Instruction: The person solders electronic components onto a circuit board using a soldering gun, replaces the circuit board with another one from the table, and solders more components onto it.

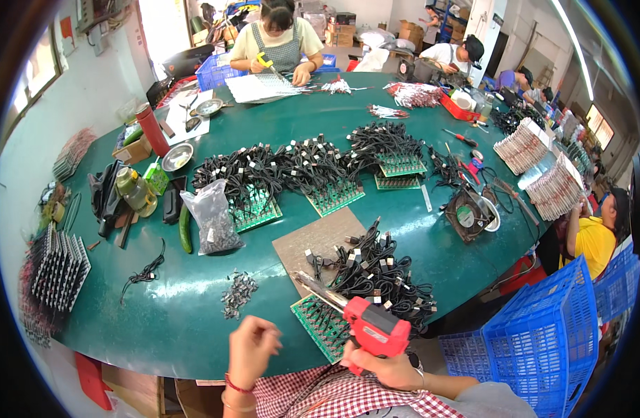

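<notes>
My right hand [379, 368] is wrapped around the grip of a red and black soldering gun [379, 324]. Its metal tip points up and left, over the near green circuit board panel [311, 322]. Black cables with USB plugs [376, 275] lie heaped across that panel and hide much of it. My left hand [253, 345] hovers left of the panel with curled fingers; whatever they may pinch is too small to make out. Just beyond it is a small pile of dark and metallic parts [238, 294]. A brown board [320, 240] lies partly under the cables.
More circuit panels with cables [292, 171] fill the table's middle. At left stand a bag of small parts [215, 219], a cucumber [185, 228] and a bottle [135, 191]. A small fan [467, 214] sits right; blue crates [536, 341] stand beside me. Another person [278, 49] works opposite.
</notes>
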`<state>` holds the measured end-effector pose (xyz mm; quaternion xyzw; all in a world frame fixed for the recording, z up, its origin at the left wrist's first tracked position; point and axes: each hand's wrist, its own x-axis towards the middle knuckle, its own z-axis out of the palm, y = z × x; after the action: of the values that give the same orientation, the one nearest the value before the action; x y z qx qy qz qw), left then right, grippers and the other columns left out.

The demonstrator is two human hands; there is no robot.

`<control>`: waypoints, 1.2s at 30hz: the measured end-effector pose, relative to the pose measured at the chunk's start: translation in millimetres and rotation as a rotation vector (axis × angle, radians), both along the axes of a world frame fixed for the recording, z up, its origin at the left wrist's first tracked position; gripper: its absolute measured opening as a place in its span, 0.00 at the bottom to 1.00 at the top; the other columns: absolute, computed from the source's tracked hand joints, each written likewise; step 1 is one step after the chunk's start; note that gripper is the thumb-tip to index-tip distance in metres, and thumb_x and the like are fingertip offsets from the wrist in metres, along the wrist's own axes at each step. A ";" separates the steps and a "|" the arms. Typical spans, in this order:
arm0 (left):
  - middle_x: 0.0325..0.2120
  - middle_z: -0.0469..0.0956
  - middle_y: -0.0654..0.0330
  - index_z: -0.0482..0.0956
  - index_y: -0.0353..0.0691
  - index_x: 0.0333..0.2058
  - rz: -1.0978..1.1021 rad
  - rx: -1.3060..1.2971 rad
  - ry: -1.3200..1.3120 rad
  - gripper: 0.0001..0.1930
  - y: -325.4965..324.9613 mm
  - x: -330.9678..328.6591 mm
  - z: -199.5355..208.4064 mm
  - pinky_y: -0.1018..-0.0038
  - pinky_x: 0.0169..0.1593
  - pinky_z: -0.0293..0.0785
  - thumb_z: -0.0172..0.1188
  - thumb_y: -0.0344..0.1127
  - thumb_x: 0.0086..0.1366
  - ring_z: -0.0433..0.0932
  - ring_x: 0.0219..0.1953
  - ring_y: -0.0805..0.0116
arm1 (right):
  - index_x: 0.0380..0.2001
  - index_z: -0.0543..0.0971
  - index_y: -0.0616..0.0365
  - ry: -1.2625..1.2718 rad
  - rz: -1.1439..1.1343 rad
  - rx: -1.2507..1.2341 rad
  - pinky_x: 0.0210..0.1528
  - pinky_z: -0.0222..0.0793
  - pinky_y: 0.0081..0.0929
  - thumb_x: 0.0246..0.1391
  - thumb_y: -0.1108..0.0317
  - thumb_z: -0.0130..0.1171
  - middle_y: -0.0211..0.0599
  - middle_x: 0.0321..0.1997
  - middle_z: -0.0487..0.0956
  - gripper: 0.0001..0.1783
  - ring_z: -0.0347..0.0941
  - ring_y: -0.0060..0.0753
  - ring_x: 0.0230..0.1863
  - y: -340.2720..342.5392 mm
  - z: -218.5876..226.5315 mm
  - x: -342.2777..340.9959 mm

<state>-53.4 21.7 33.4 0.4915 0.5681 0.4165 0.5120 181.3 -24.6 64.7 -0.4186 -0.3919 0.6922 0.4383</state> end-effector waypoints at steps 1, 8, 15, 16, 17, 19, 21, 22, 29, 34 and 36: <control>0.26 0.77 0.57 0.70 0.31 0.30 -0.071 -0.043 -0.119 0.01 -10.1 11.8 8.4 0.81 0.25 0.74 0.52 0.20 0.58 0.76 0.24 0.76 | 0.31 0.74 0.61 -0.098 0.044 0.030 0.30 0.64 0.16 0.52 0.69 0.59 0.27 0.26 0.73 0.07 0.67 0.15 0.28 3.6 0.1 -5.3; 0.29 0.73 0.59 0.71 0.32 0.30 -0.211 0.241 -0.144 0.09 -35.6 48.8 16.1 0.79 0.32 0.75 0.63 0.23 0.52 0.75 0.30 0.74 | 0.32 0.75 0.59 -0.167 0.131 -0.043 0.34 0.66 0.16 0.50 0.70 0.62 0.23 0.29 0.74 0.08 0.69 0.13 0.30 10.4 8.7 -12.1; 0.26 0.74 0.58 0.73 0.35 0.29 -0.358 0.383 0.096 0.11 -27.6 50.0 24.7 0.78 0.29 0.74 0.67 0.26 0.48 0.76 0.27 0.69 | 0.36 0.73 0.59 -0.175 0.094 -0.035 0.34 0.66 0.16 0.50 0.72 0.61 0.24 0.31 0.74 0.11 0.68 0.13 0.32 9.4 13.5 -6.8; 0.26 0.73 0.58 0.73 0.36 0.30 -0.385 0.432 0.090 0.11 -26.5 51.3 25.2 0.76 0.30 0.73 0.66 0.26 0.49 0.76 0.27 0.67 | 0.36 0.73 0.59 -0.182 0.085 -0.061 0.33 0.66 0.15 0.50 0.73 0.60 0.23 0.30 0.74 0.10 0.68 0.12 0.31 8.6 12.0 -5.8; 0.26 0.73 0.58 0.72 0.36 0.31 -0.411 0.483 0.084 0.11 -26.9 52.1 24.6 0.75 0.31 0.72 0.65 0.27 0.50 0.75 0.26 0.65 | 0.36 0.73 0.59 -0.190 0.075 -0.087 0.33 0.65 0.15 0.49 0.73 0.60 0.23 0.30 0.73 0.10 0.68 0.12 0.30 8.1 10.1 -4.6; 0.28 0.73 0.58 0.73 0.35 0.33 -0.435 0.469 0.090 0.12 -29.5 52.1 22.5 0.75 0.32 0.73 0.65 0.27 0.50 0.77 0.28 0.68 | 0.37 0.73 0.59 -0.192 0.099 -0.115 0.32 0.65 0.14 0.49 0.74 0.60 0.22 0.29 0.73 0.10 0.68 0.12 0.29 7.9 4.9 -2.3; 0.30 0.74 0.58 0.73 0.34 0.34 -0.348 0.212 -0.065 0.11 -34.2 53.3 27.6 0.75 0.32 0.74 0.63 0.26 0.52 0.77 0.30 0.71 | 0.36 0.73 0.59 -0.255 0.079 -0.058 0.32 0.65 0.14 0.49 0.74 0.59 0.22 0.28 0.73 0.10 0.68 0.12 0.29 8.4 6.2 -4.2; 0.28 0.76 0.59 0.74 0.33 0.33 -0.345 0.213 -0.014 0.08 -35.0 49.7 24.0 0.76 0.32 0.75 0.62 0.26 0.54 0.78 0.29 0.73 | 0.36 0.73 0.59 -0.286 0.127 -0.041 0.33 0.65 0.15 0.50 0.73 0.60 0.23 0.28 0.73 0.10 0.69 0.12 0.30 10.1 6.4 -1.4; 0.20 0.76 0.53 0.75 0.32 0.28 -0.493 0.050 0.064 0.05 -27.0 40.8 25.7 0.74 0.28 0.74 0.59 0.26 0.52 0.79 0.22 0.65 | 0.46 0.67 0.59 -0.481 0.245 0.273 0.34 0.67 0.17 0.48 0.73 0.61 0.29 0.28 0.75 0.21 0.71 0.15 0.29 13.2 -7.8 1.2; 0.16 0.75 0.56 0.75 0.33 0.26 -0.545 0.055 0.091 0.03 -21.8 40.4 23.6 0.75 0.25 0.72 0.58 0.26 0.50 0.77 0.19 0.68 | 0.38 0.72 0.58 -0.377 0.217 0.117 0.38 0.66 0.16 0.46 0.77 0.62 0.26 0.32 0.73 0.14 0.69 0.14 0.34 12.8 -8.2 -1.3; 0.16 0.75 0.58 0.75 0.33 0.25 -0.565 0.020 0.049 0.03 -15.8 39.6 19.9 0.77 0.25 0.71 0.59 0.26 0.51 0.75 0.19 0.72 | 0.42 0.70 0.59 -0.371 0.196 0.117 0.36 0.67 0.16 0.47 0.74 0.62 0.27 0.30 0.74 0.17 0.70 0.15 0.32 12.9 -13.6 -0.9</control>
<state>-13.7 5.9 53.3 0.6454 0.4167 0.2507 0.5890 180.4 -11.6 51.1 -0.4724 -0.5443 0.6187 0.3128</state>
